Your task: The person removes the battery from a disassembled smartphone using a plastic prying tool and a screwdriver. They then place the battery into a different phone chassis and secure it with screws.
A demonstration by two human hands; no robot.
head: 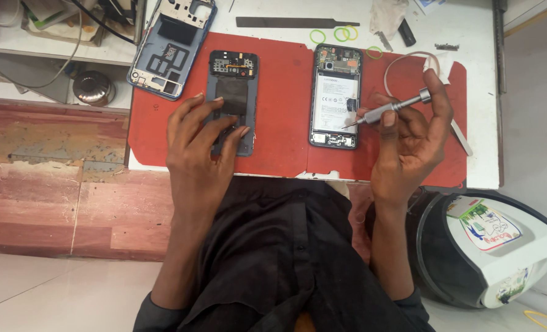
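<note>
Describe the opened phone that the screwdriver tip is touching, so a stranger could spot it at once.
Find the red mat on the white table. Two phone bodies lie on it; take the opened phone on the right, beside the right hand holding the screwdriver. Unlike the dark back cover under the left hand, it shows a white battery.

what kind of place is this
Most likely a phone repair bench. An opened phone with its battery exposed lies on a red mat, the right hand holds a small screwdriver over it, and the left hand rests on a detached back panel.
</note>
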